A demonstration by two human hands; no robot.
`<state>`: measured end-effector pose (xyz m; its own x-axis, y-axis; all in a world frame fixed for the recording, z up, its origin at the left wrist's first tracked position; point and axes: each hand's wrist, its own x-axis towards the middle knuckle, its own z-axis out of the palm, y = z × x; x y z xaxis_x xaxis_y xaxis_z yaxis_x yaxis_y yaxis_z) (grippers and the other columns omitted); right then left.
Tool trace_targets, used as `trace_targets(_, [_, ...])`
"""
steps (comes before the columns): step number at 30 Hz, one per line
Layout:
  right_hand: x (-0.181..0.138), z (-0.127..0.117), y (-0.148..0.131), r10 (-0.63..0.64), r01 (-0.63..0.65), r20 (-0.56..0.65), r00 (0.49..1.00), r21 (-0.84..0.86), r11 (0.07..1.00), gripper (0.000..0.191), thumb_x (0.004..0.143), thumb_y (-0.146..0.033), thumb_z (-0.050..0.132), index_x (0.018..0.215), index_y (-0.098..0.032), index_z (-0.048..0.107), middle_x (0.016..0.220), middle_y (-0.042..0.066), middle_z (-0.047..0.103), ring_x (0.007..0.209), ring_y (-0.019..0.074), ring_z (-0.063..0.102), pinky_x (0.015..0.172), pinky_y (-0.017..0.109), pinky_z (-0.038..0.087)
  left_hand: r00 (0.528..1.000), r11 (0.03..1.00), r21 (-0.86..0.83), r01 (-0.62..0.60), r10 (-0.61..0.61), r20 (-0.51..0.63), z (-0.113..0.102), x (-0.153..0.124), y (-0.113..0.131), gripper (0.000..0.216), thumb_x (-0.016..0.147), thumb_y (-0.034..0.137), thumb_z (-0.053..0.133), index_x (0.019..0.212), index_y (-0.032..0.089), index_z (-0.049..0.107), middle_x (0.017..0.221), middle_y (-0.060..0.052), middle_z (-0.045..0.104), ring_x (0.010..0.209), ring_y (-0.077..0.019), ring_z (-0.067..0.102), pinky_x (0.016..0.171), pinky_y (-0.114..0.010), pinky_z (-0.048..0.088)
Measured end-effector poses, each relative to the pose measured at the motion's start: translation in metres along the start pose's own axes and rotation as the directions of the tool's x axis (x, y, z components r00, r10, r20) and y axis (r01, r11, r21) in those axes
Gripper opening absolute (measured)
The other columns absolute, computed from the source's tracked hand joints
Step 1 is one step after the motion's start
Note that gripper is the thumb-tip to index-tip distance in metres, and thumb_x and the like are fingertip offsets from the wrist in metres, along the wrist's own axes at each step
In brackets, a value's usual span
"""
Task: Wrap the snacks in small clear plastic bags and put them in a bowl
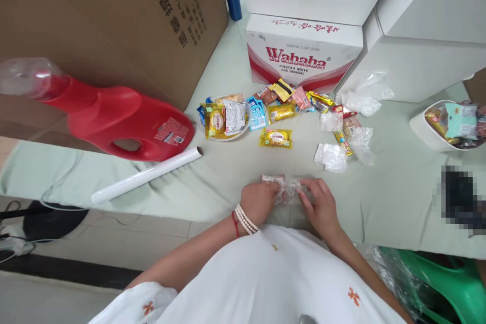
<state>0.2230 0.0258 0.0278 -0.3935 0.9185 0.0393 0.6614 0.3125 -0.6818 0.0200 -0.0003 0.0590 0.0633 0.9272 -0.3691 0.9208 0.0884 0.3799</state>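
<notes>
Our left hand and right hand pinch crinkled clear plastic (straightening it, we think); the next move wants steadiness.

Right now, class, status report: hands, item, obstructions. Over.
Left hand gripping clear plastic wrapping. Right hand at its other end. Nearest yellow packet beyond, apart from both hands.

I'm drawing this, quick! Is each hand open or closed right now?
Left hand: closed, holding clear plastic.
Right hand: at the plastic's edge; can't tell if gripping.
</notes>
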Motion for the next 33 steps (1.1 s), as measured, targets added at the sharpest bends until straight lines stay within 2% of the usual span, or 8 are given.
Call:
trace_targets(2, [-0.001, 0.003, 0.005, 0.067, -0.09, -0.138, 0.988, -0.167, 0.982, 0.039, 0.095, -0.042, 0.064, 0.128, -0.02, 0.064, 0.118, 0.017, 0.059, 0.111, 0.0338, 0.054, 0.096, 0.054, 0.049, 0.991, 0.999, 0.028, 0.025, -0.021, -0.132, 0.001, -0.002, -0.004, 0.029, 0.096, 0.034, 0.058, 0.123, 0.027, 0.069, 0.105, -0.01, 0.073, 0.089, -0.0265, 0.068, 0.074, -0.035, 0.047])
trace_targets(6, [0.004, 0.006, 0.003, 0.014, -0.03, -0.081, 0.997, -0.196, 0.98, 0.015, 0.094, -0.027, 0.06, 0.105, -0.019, 0.068, 0.134, 0.019, 0.052, 0.122, 0.0348, 0.047, 0.104, 0.055, 0.045, 0.934, 0.987, 0.04, 0.154, -0.132, -0.332, 0.003, -0.002, -0.013, 0.066, 0.08, 0.051, 0.078, 0.133, 0.017, 0.059, 0.126, -0.019, 0.063, 0.119, -0.0397, 0.056, 0.092, -0.049, 0.048])
trace_targets(13, [0.018, 0.012, -0.035, -0.194, 0.175, 0.271, 0.943, 0.095, 0.98, 0.021, 0.099, -0.016, 0.044, 0.104, -0.021, 0.064, 0.1, 0.01, 0.064, 0.091, 0.0219, 0.061, 0.082, 0.036, 0.054, 0.973, 0.965, -0.197, 0.171, -0.198, -0.121, 0.009, 0.005, -0.014, 0.023, 0.086, 0.032, 0.065, 0.101, 0.02, 0.054, 0.096, -0.01, 0.067, 0.086, -0.0282, 0.067, 0.07, -0.036, 0.049])
trace_targets(17, [0.016, 0.012, -0.047, -0.335, 0.296, 0.228, 0.914, 0.19, 0.936, 0.035, 0.098, -0.026, 0.054, 0.133, -0.019, 0.055, 0.134, 0.017, 0.056, 0.125, 0.0269, 0.055, 0.107, 0.046, 0.048, 0.965, 0.838, -0.52, 0.164, -0.245, -0.09, 0.002, 0.004, -0.02, 0.022, 0.074, 0.027, 0.063, 0.089, 0.023, 0.049, 0.071, 0.001, 0.061, 0.068, -0.0224, 0.063, 0.063, -0.033, 0.048])
trace_targets(21, [0.009, 0.019, -0.035, -0.308, 0.283, 0.184, 0.933, 0.15, 0.947, 0.066, 0.093, -0.044, 0.065, 0.149, -0.017, 0.041, 0.148, 0.022, 0.046, 0.138, 0.0336, 0.042, 0.115, 0.056, 0.041, 0.984, 0.427, -0.889, 0.167, -0.122, 0.127, -0.01, 0.002, -0.027, 0.036, 0.075, 0.039, 0.062, 0.106, 0.02, 0.056, 0.082, -0.001, 0.068, 0.068, -0.0202, 0.064, 0.059, -0.031, 0.051])
trace_targets(26, [0.009, 0.025, -0.021, -0.073, 0.079, -0.043, 0.996, 0.141, 0.987, 0.042, 0.102, -0.021, 0.041, 0.144, -0.021, 0.048, 0.138, 0.016, 0.061, 0.128, 0.0261, 0.054, 0.112, 0.049, 0.045, 0.995, 0.411, -0.909, 0.062, 0.048, 0.089, -0.02, 0.005, -0.008, 0.044, 0.078, 0.044, 0.069, 0.117, 0.023, 0.064, 0.103, -0.008, 0.074, 0.075, -0.0192, 0.065, 0.063, -0.03, 0.054])
trace_targets(30, [0.023, -0.039, 0.008, 0.167, -0.101, -0.238, 0.957, 0.267, 0.958, 0.033, 0.105, -0.028, 0.043, 0.133, -0.025, 0.059, 0.129, 0.01, 0.069, 0.12, 0.0219, 0.064, 0.106, 0.041, 0.05, 0.999, 0.597, -0.802, 0.036, -0.008, 0.039, -0.015, 0.002, -0.021, 0.04, 0.078, 0.054, 0.069, 0.108, 0.027, 0.068, 0.106, -0.006, 0.076, 0.089, -0.0253, 0.07, 0.077, -0.038, 0.06])
trace_targets(33, [0.044, -0.143, 0.061, 0.325, -0.233, -0.517, 0.792, 0.236, 0.944, 0.039, 0.096, -0.032, 0.063, 0.132, -0.018, 0.059, 0.126, 0.014, 0.068, 0.111, 0.0215, 0.067, 0.098, 0.037, 0.053, 0.963, 0.803, -0.592, 0.072, -0.211, -0.169, -0.001, -0.016, -0.076, 0.026, 0.08, 0.058, 0.064, 0.1, 0.041, 0.068, 0.097, 0.008, 0.077, 0.089, -0.0259, 0.071, 0.083, -0.044, 0.06])
